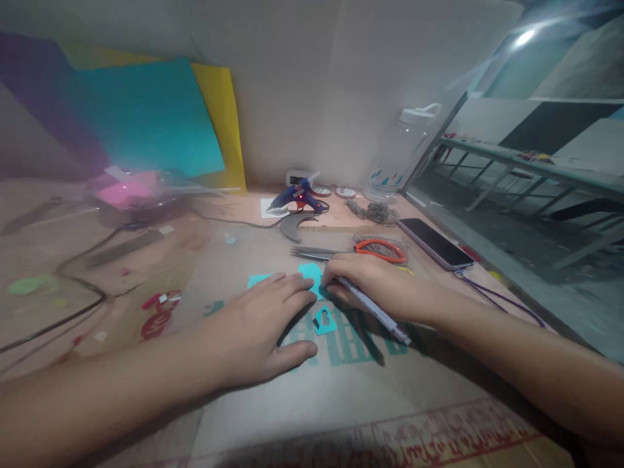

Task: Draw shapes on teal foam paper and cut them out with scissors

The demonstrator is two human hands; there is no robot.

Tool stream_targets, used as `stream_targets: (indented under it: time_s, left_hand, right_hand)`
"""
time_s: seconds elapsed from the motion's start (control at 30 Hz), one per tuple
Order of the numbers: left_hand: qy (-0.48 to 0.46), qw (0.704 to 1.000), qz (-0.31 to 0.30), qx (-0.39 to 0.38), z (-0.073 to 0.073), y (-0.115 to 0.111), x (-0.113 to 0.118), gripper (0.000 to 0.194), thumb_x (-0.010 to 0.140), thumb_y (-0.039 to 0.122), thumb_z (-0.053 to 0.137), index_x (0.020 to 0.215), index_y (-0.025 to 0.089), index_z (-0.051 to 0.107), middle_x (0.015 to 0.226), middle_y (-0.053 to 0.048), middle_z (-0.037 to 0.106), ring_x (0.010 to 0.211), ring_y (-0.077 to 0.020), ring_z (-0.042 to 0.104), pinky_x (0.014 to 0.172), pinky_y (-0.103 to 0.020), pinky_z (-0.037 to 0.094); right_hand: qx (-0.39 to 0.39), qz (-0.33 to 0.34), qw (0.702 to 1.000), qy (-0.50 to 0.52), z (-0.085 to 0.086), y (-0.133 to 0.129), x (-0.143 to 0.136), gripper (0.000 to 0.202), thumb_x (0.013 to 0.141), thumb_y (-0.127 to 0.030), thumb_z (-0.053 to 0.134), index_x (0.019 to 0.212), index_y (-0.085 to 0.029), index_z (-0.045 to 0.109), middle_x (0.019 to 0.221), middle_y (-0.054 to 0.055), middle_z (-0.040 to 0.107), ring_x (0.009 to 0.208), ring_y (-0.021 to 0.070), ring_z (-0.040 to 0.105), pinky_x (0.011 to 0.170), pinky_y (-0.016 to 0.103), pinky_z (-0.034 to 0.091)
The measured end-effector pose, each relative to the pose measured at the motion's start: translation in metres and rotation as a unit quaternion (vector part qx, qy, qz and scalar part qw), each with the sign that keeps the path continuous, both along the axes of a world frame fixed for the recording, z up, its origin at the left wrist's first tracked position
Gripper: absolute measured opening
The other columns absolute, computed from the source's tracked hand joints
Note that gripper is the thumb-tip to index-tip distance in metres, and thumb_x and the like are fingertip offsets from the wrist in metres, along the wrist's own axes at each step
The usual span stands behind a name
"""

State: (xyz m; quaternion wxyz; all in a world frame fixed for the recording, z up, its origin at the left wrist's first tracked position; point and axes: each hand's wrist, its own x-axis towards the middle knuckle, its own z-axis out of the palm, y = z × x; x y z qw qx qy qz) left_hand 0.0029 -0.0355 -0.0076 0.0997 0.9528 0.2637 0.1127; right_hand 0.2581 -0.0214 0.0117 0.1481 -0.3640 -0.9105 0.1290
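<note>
My left hand [273,318] lies flat, fingers and thumb apart, its fingertips at the turquoise sheet pieces on the cardboard. My right hand [363,283] is closed around a slim pale-lilac utility knife [373,307], whose working end is hidden under the fingers. Between both hands is a turquoise piece [310,276], partly covered by the right fingers. Another turquoise scrap [260,280] shows behind the left fingers. Nearer to me, a small turquoise cutout [325,321] with a hole sits by itself. Just beyond my right hand are scissors with orange handles [380,249].
A blue glue gun [299,195] stands at the back, its cable [100,292] running left. A clear bottle [390,156] and phone [435,243] are on the right. Coloured sheets [156,117] lean against the wall behind a plastic container [131,192] with pink material.
</note>
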Motion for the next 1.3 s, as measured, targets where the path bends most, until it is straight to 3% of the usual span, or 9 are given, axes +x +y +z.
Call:
stream_targets:
  time_s: [0.2, 0.4, 0.57, 0.8, 0.87, 0.97, 1.1, 1.17, 1.3]
  left_hand:
    - [-0.002, 1.000, 0.006, 0.001, -0.001, 0.001, 0.001, 0.054, 0.093, 0.050, 0.059, 0.134, 0.013, 0.060, 0.141, -0.021, 0.058, 0.133, -0.0403, 0.053, 0.112, -0.060, 0.044]
    - [0.001, 1.000, -0.006, 0.000, -0.001, 0.002, 0.000, 0.053, 0.094, 0.048, 0.059, 0.134, 0.015, 0.059, 0.144, -0.019, 0.055, 0.132, -0.0386, 0.053, 0.109, -0.058, 0.046]
    - [-0.004, 1.000, 0.001, -0.002, 0.000, 0.002, -0.001, 0.048, 0.093, 0.048, 0.060, 0.130, 0.018, 0.061, 0.140, -0.018, 0.056, 0.126, -0.0383, 0.056, 0.100, -0.055, 0.052]
    - [-0.019, 1.000, 0.000, -0.003, -0.001, 0.002, -0.002, 0.046, 0.093, 0.047, 0.061, 0.130, 0.019, 0.062, 0.140, -0.016, 0.056, 0.127, -0.0380, 0.055, 0.100, -0.053, 0.051]
    - [-0.016, 1.000, -0.001, -0.002, -0.001, 0.002, -0.002, 0.047, 0.093, 0.048, 0.061, 0.130, 0.019, 0.062, 0.141, -0.017, 0.056, 0.127, -0.0383, 0.055, 0.099, -0.053, 0.052]
    - [-0.018, 1.000, -0.005, 0.000, -0.002, 0.002, -0.002, 0.048, 0.093, 0.048, 0.060, 0.130, 0.017, 0.061, 0.141, -0.018, 0.056, 0.128, -0.0383, 0.054, 0.102, -0.055, 0.050]
    - [-0.032, 0.999, -0.001, -0.006, -0.002, 0.002, -0.001, 0.046, 0.095, 0.048, 0.058, 0.126, 0.015, 0.061, 0.135, -0.018, 0.059, 0.124, -0.0358, 0.057, 0.103, -0.054, 0.049]
    - [-0.037, 0.999, -0.007, -0.003, -0.001, 0.002, -0.001, 0.042, 0.097, 0.047, 0.055, 0.122, 0.015, 0.063, 0.130, -0.017, 0.061, 0.122, -0.0343, 0.057, 0.102, -0.052, 0.050]
    - [-0.035, 0.999, -0.030, 0.012, 0.001, 0.002, -0.002, 0.036, 0.101, 0.043, 0.050, 0.118, 0.015, 0.065, 0.124, -0.015, 0.065, 0.118, -0.0322, 0.059, 0.100, -0.049, 0.050]
  right_hand:
    - [0.080, -0.030, 0.996, 0.000, -0.002, 0.003, -0.001, 0.017, 0.099, -0.020, 0.048, 0.100, -0.018, 0.065, 0.095, 0.008, 0.065, 0.082, 0.0207, 0.061, 0.072, 0.032, 0.047]
    - [-0.042, -0.058, 0.997, 0.037, 0.009, -0.005, -0.003, 0.010, 0.091, -0.019, 0.057, 0.091, -0.020, 0.067, 0.078, -0.001, 0.069, 0.067, 0.0151, 0.062, 0.063, 0.025, 0.045]
    - [0.060, -0.151, 0.982, 0.100, 0.011, 0.007, 0.007, 0.010, 0.090, -0.025, 0.062, 0.093, -0.019, 0.069, 0.086, 0.003, 0.072, 0.076, 0.0176, 0.065, 0.068, 0.027, 0.046]
    - [0.098, -0.237, 0.961, 0.106, 0.013, 0.020, 0.021, 0.018, 0.094, -0.038, 0.062, 0.096, -0.020, 0.064, 0.086, 0.005, 0.068, 0.078, 0.0217, 0.063, 0.073, 0.033, 0.050]
    - [0.066, -0.219, 0.954, 0.195, 0.010, 0.015, 0.017, 0.027, 0.101, -0.046, 0.051, 0.101, -0.021, 0.061, 0.096, 0.008, 0.070, 0.085, 0.0217, 0.067, 0.078, 0.035, 0.053]
    - [-0.060, -0.134, 0.939, 0.311, 0.000, 0.004, 0.005, 0.043, 0.105, -0.058, 0.034, 0.113, -0.022, 0.057, 0.113, 0.011, 0.071, 0.093, 0.0207, 0.072, 0.083, 0.036, 0.057]
    - [-0.105, -0.019, 0.969, 0.222, -0.018, -0.006, -0.005, 0.052, 0.097, -0.066, 0.050, 0.123, -0.022, 0.056, 0.140, 0.017, 0.062, 0.129, 0.0306, 0.061, 0.106, 0.052, 0.048]
    - [-0.162, 0.000, 0.960, 0.230, -0.022, -0.008, -0.005, 0.050, 0.098, -0.065, 0.048, 0.121, -0.021, 0.056, 0.132, 0.017, 0.067, 0.119, 0.0292, 0.068, 0.101, 0.051, 0.052]
    - [-0.294, -0.034, 0.873, 0.386, -0.019, -0.011, -0.002, 0.036, 0.104, -0.056, 0.045, 0.110, -0.021, 0.053, 0.112, 0.010, 0.073, 0.087, 0.0185, 0.076, 0.076, 0.034, 0.061]
